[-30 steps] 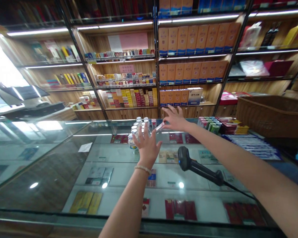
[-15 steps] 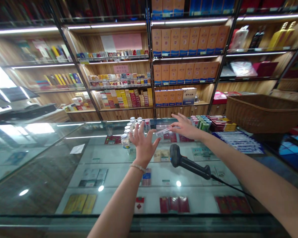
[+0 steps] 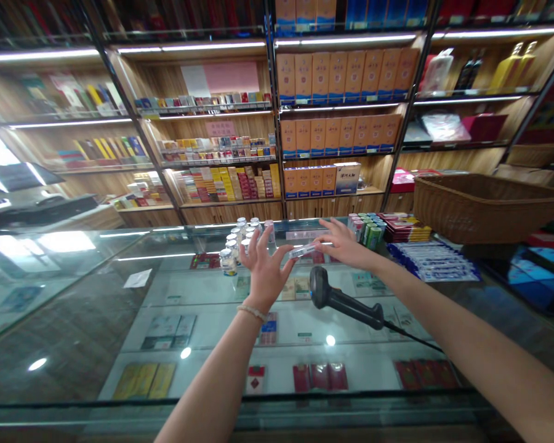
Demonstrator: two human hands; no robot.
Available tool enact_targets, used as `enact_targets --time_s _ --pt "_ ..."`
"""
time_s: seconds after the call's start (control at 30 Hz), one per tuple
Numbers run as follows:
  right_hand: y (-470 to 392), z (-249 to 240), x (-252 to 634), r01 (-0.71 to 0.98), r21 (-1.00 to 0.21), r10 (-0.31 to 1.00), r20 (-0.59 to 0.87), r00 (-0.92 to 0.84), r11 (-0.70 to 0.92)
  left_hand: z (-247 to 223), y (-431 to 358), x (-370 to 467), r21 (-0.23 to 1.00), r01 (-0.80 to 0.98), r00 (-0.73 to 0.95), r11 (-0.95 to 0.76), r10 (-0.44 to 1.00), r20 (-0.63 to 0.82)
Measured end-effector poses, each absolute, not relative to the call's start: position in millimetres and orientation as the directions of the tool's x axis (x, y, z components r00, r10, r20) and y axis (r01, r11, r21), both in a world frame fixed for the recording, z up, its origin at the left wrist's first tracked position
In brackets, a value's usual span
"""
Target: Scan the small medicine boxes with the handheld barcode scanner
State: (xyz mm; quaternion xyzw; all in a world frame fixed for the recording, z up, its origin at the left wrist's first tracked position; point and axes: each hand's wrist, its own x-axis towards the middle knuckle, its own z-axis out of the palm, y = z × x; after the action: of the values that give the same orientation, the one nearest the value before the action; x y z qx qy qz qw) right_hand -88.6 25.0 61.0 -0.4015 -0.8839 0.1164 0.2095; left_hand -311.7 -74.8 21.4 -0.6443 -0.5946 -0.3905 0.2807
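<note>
Above the glass counter point(image 3: 203, 335), a small slim pack point(image 3: 301, 251) with a pale label is held between my two hands. My right hand point(image 3: 339, 241) pinches its right end between thumb and fingers. At its left end are the thumb and index finger of my left hand point(image 3: 266, 267); the other fingers are spread upward. Beyond my left hand stand several small white-capped bottles point(image 3: 229, 263) and a pink-topped container point(image 3: 269, 231), partly hidden by my fingers. Nearer me, a black handheld barcode scanner point(image 3: 344, 301) lies on the glass, its cable running right.
Right of my right hand are small green and pink containers point(image 3: 373, 234), red-and-yellow packs point(image 3: 404, 227), blue-and-white packets point(image 3: 431, 261) and a wicker basket point(image 3: 480, 209). A white paper point(image 3: 137, 278) lies at left. Shelves of boxes point(image 3: 337, 135) stand behind the counter.
The slim pack has turned slightly between my hands, lying more level. My left thumb has come closer to it. The whole view has shifted a little, with the scanner unmoved on the glass.
</note>
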Motion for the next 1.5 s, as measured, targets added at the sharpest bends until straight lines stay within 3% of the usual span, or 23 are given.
enact_targets --time_s 0.47,0.7,0.97,1.5 --pt "-24.7 33.3 -83.1 0.83 -0.166 0.817 0.357 -0.452 0.532 20.0 -75.4 -313.2 0.109 0.985 -0.014 -0.134 0.57 0.821" --pt "-62.3 13.1 -72.9 0.822 -0.18 0.84 0.186 -0.51 0.54 17.9 -72.8 -311.6 0.141 0.984 -0.049 -0.111 0.588 0.807" --pt "-76.8 -5.7 -81.0 0.833 -0.191 0.852 0.2 -0.485 0.519 16.1 -71.4 -311.6 0.144 0.984 -0.057 -0.106 0.578 0.814" --pt "-86.2 4.1 -81.7 0.835 -0.192 0.857 0.151 -0.493 0.515 15.8 -73.8 -312.0 0.167 0.982 -0.079 -0.093 0.598 0.798"
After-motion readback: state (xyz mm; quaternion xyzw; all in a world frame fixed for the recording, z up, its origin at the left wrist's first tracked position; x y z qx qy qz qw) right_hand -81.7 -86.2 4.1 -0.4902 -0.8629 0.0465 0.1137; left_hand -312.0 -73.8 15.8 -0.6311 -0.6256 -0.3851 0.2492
